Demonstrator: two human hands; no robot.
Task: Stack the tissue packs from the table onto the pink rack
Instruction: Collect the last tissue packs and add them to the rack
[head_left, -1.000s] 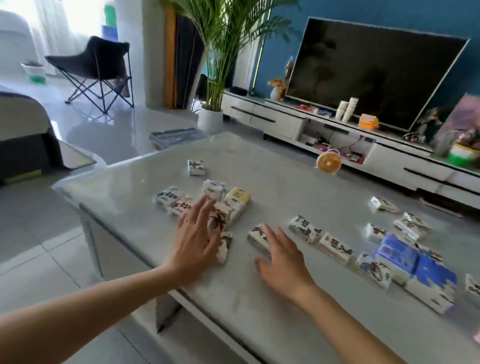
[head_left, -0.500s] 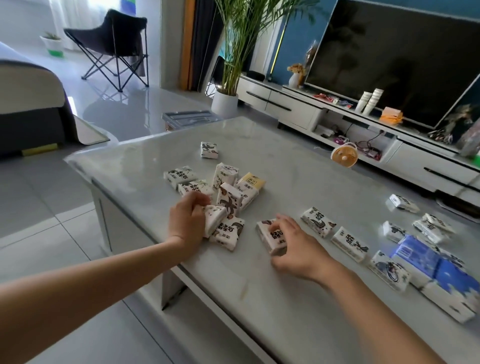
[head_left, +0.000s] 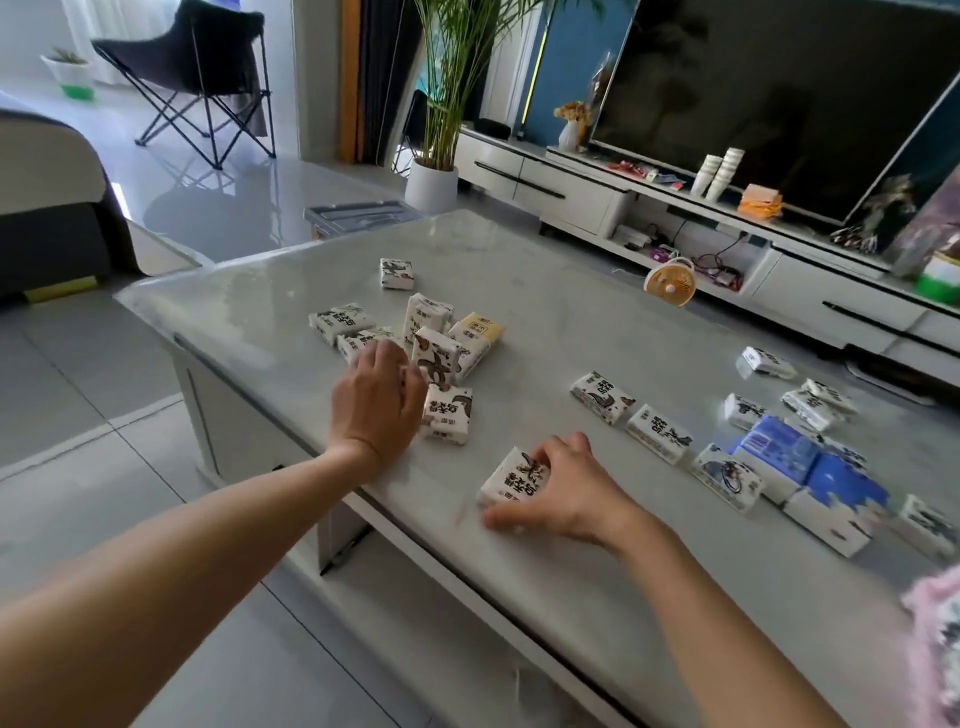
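Several small white tissue packs with dark print lie scattered on the grey table (head_left: 519, 291). My left hand (head_left: 376, 402) is curled round a pack in the left cluster (head_left: 441, 353); that pack is mostly hidden behind my fingers. My right hand (head_left: 558, 491) grips one white pack (head_left: 511, 478) near the table's front edge, fingers over its top, thumb at its near side. More packs lie in a row to the right (head_left: 657, 434), beside two blue-and-white packs (head_left: 800, 467). A blurred pink edge, perhaps the rack (head_left: 935, 644), shows at the lower right.
A small orange fan (head_left: 670, 283) stands at the table's far edge. Behind it are a white TV cabinet (head_left: 561, 187) and a large TV (head_left: 769, 98). A potted palm (head_left: 431, 184), a black folding chair (head_left: 197, 78) and a sofa (head_left: 47, 192) stand around the table.
Both hands went from flat over the packs to curled on them. My right hand has drawn its pack toward the table's front edge. The camera has moved nearer.
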